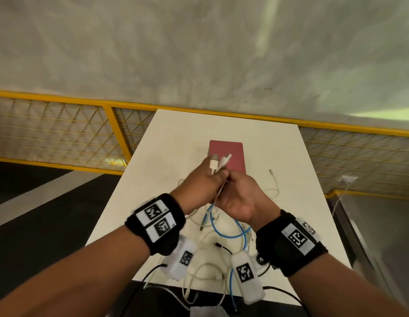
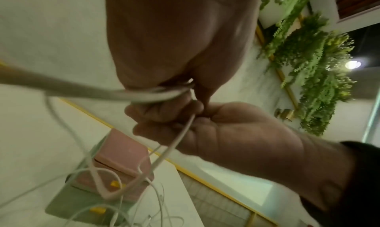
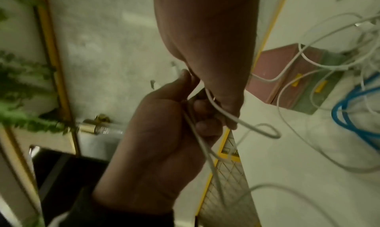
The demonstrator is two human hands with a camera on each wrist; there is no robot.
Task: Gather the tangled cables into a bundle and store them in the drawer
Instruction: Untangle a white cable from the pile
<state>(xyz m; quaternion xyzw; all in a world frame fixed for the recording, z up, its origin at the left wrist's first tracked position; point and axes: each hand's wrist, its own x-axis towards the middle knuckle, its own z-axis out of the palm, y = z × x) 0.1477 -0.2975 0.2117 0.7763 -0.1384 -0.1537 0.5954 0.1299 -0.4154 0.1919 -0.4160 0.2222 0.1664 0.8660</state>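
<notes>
so i've got both hands up over the white table (image 1: 176,138), pressed right together. my left hand (image 1: 200,184) is curled round a few thin white cables (image 1: 218,167), with their plug ends poking up out past my thumb. my right hand (image 1: 241,197) is pinching the same strands just beside it, fingers folded in tight. the rest of the tangle hangs down from my fists and sprawls on the table under my wrists: smooth, skinny white cords in loose loops, a thicker blue cable (image 1: 224,229) curled through them, and a black lead (image 1: 223,247) with a small plug. some loops droop off the near edge. just beyond my hands sits the little drawer box (image 1: 229,154), pink flat top, boxy, with yellow handles (image 3: 297,79) on the front. cables look glossy and rubbery, all knotted up.
</notes>
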